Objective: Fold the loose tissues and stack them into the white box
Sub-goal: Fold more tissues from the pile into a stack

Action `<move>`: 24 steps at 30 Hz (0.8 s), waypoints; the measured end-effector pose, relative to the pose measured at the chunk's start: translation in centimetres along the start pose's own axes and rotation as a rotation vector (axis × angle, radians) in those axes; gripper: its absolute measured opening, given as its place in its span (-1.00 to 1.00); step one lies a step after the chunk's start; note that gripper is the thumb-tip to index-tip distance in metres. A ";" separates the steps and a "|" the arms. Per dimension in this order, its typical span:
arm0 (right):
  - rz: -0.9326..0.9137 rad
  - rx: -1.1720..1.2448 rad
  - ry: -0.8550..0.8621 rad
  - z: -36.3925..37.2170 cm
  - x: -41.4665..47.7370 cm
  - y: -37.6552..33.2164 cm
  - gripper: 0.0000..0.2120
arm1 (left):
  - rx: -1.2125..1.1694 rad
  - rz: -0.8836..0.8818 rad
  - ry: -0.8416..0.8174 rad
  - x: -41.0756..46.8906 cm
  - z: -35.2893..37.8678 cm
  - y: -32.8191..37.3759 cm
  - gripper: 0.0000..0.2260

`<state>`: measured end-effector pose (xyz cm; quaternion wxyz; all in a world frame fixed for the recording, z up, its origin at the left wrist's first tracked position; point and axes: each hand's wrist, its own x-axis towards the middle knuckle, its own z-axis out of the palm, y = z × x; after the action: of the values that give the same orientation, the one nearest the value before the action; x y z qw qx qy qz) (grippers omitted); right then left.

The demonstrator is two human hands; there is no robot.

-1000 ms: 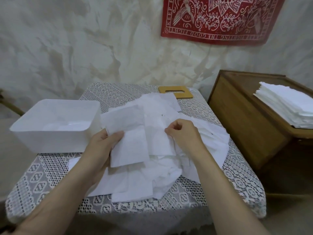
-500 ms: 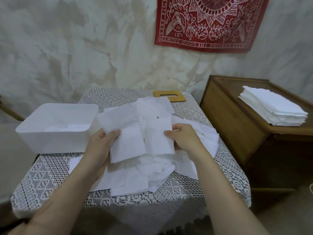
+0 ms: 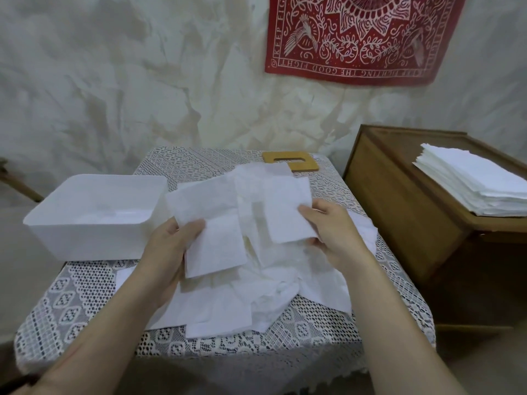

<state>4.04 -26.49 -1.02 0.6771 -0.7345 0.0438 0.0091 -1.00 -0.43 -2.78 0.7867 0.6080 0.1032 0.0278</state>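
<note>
Lace cloth is spread over the small table (image 3: pixel 85 303) at frame centre. On the left hand (image 3: pixel 168 246), the thumb is laid across a white sheet (image 3: pixel 211 223) and the fingers are curled beneath it, so the sheet is pinched. The forearm runs to the lower left corner. A second sheet (image 3: pixel 285 206) is gripped at its right edge by the right hand (image 3: pixel 333 232), thumb on top, forearm leading to the lower right. Both sheets are held over the loose tissues (image 3: pixel 268 292) heaped mid-table. The white box (image 3: pixel 85 240) is set open at left of centre.
</note>
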 end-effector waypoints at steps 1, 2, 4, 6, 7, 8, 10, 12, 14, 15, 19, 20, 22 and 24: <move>-0.035 -0.078 -0.007 0.6 0.3 0.3 -0.87 | 0.002 0.000 0.002 0.1 0.0 0.0 -0.80; -0.088 -0.181 -0.004 1.2 0.6 0.6 -0.83 | 0.006 -0.001 0.004 0.1 0.0 0.0 -0.80; -0.171 -0.424 0.015 2.1 1.1 1.0 -0.68 | 0.015 -0.004 0.006 0.2 0.0 -0.1 -0.80; -0.188 -0.637 0.044 2.7 1.2 1.1 -0.64 | 0.018 -0.007 0.011 0.3 -0.1 -0.2 -0.81; -0.184 -0.687 0.050 2.9 1.1 1.1 -0.64 | 0.018 -0.009 0.014 0.3 -0.1 -0.2 -0.81; -0.165 -0.705 0.051 3.1 1.2 1.1 -0.66 | 0.019 -0.010 0.015 0.2 -0.1 -0.2 -0.81; -0.134 -0.689 0.052 3.2 1.3 1.0 -0.79 | 0.019 -0.011 0.006 0.2 -0.1 -0.3 -0.81; -0.102 -0.652 0.056 3.2 1.4 0.6 -0.87 | 0.019 -0.012 0.001 0.3 -0.2 -0.3 -0.81; -0.066 -0.625 0.044 2.8 1.7 0.5 -0.80 | 0.022 -0.015 -0.005 0.2 -0.2 -0.3 -0.80; -0.048 -0.633 0.038 2.6 1.7 0.6 -0.75 | 0.025 -0.015 -0.007 0.2 -0.3 -0.4 -0.80; 0.025 -0.660 0.011 2.5 1.5 0.9 -0.68 | 0.031 -0.015 0.008 0.1 -0.4 -0.5 -0.83; 0.019 -0.645 0.013 2.5 1.4 0.8 -0.73 | 0.033 -0.017 0.011 0.1 -0.4 -0.6 -0.83; -0.014 -0.613 0.023 2.5 1.3 0.8 -0.79 | 0.034 -0.020 0.016 0.0 -0.4 -0.6 -0.84; -0.054 -0.583 0.037 2.6 1.2 0.8 -0.81 | 0.034 -0.017 0.016 0.0 -0.3 -0.6 -0.84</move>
<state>5.29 -24.07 -2.15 0.4366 -0.8990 0.0319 -0.0102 -1.12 -0.28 -3.41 0.7755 0.6202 0.1153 0.0243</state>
